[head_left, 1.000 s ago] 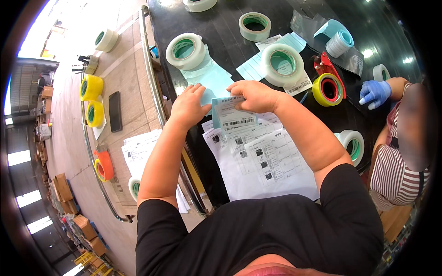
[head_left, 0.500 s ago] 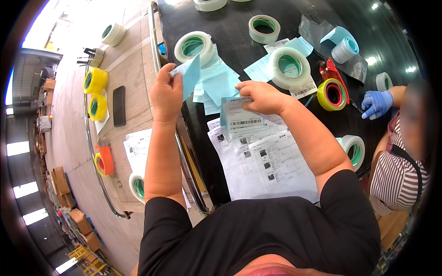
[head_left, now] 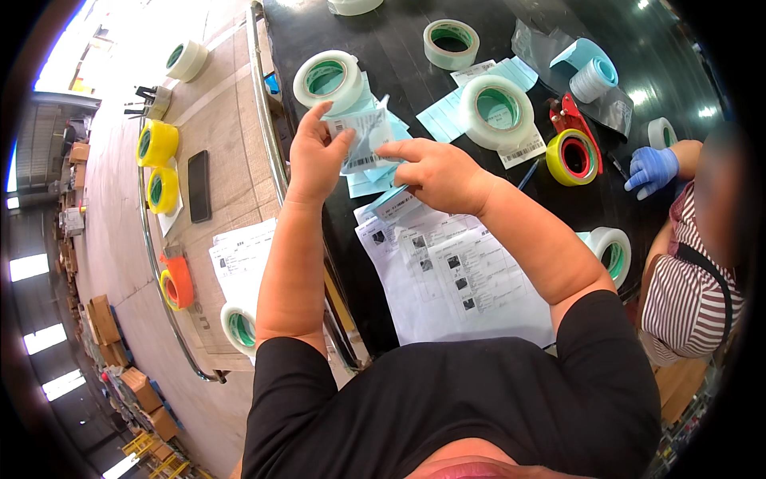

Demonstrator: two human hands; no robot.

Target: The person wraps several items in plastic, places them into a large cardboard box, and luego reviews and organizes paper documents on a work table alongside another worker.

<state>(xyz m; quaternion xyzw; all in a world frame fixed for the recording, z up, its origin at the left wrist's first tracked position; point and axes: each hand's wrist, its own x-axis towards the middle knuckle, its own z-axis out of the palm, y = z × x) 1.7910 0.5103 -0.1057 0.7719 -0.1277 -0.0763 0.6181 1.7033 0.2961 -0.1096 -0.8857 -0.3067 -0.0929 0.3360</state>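
My left hand (head_left: 317,156) pinches a white barcode label (head_left: 363,137) between thumb and fingers, above a pile of light-blue label sheets. The index finger of my right hand (head_left: 439,176) reaches to that label's right edge. Folded under the right hand's other fingers is a small stack of labels (head_left: 396,206), tilted over the paperwork. White printed sheets (head_left: 495,271) with small pictures and tables lie just below, on the black table. A clear tape roll (head_left: 341,97) rests at the far end of the blue pile. Another clear tape roll (head_left: 472,116) sits on blue label strips to the right.
Right of centre lies a red tape dispenser (head_left: 570,120) with yellow tape, near a co-worker's blue-gloved hand (head_left: 653,169). A metal rail (head_left: 267,104) edges the table. Beyond it, the left-hand surface carries a phone (head_left: 199,185), yellow tape rolls (head_left: 157,144) and an orange tape dispenser (head_left: 180,279).
My left hand has shifted right and slightly down; its label now faces up, flattened. The right hand has moved a little down and left, its label stack tilted, index finger at the left hand's label.
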